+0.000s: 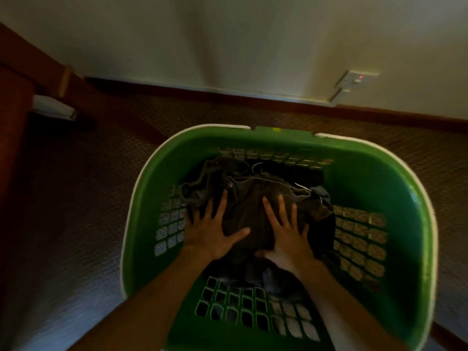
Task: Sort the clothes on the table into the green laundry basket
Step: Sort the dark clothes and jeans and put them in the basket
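The green laundry basket [367,188] with a white rim stands on the carpet right below me. A pile of dark grey and brown clothes [250,198] lies inside it. My left hand [210,231] presses flat on the left side of the pile, fingers spread and straight. On the right side of the pile my right hand [286,236] lies flat too, its fingers splayed over the cloth. Some bluish fabric [271,277] shows under the pile near my wrists. No table is in view.
Patterned brown carpet [83,203] surrounds the basket. A pale wall [228,41] with a dark skirting board runs across the back, with a wall socket [355,81] at right. Dark wooden furniture [22,79] stands at the left, with a white object [53,107] beneath it.
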`<state>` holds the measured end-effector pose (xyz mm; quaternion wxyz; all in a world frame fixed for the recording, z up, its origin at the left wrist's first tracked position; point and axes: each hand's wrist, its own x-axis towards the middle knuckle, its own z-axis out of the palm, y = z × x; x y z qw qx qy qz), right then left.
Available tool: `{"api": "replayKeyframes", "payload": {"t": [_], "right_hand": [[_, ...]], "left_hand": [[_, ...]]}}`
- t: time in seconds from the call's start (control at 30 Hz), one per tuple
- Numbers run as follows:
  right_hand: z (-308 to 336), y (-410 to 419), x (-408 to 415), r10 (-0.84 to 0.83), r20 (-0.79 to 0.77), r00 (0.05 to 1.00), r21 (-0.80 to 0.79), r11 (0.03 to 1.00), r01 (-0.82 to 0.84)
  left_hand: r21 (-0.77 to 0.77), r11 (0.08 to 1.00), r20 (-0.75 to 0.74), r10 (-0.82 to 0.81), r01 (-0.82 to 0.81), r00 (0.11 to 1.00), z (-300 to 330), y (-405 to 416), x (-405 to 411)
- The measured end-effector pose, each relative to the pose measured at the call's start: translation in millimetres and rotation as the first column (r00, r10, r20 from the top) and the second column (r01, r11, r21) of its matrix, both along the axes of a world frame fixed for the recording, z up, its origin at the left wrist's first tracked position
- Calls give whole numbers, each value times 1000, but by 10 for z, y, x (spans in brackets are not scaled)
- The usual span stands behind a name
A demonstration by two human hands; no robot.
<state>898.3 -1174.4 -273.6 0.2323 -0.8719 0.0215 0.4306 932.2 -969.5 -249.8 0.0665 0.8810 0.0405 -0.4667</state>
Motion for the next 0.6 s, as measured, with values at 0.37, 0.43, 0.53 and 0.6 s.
{"api": "replayKeyframes", "payload": {"t": [0.37, 0.43, 0.53, 0.6], "right_hand": [[-480, -90, 296, 53, -30, 998, -21, 998, -54], [-176, -107, 335, 84, 76, 994, -75, 994, -78], [248, -153, 400, 128, 415, 901, 9, 989, -145], [332, -238, 509, 213, 386, 898, 88, 960, -265]], "left_hand": [[78, 993, -203, -66, 83, 977, -330, -305, 413], [8, 984, -12, -178, 178, 984, 81, -359, 598], [-115, 934, 443, -256, 338, 859, 401, -285, 718], [-193, 866, 402, -360, 462, 842, 272, -166, 708]]}}
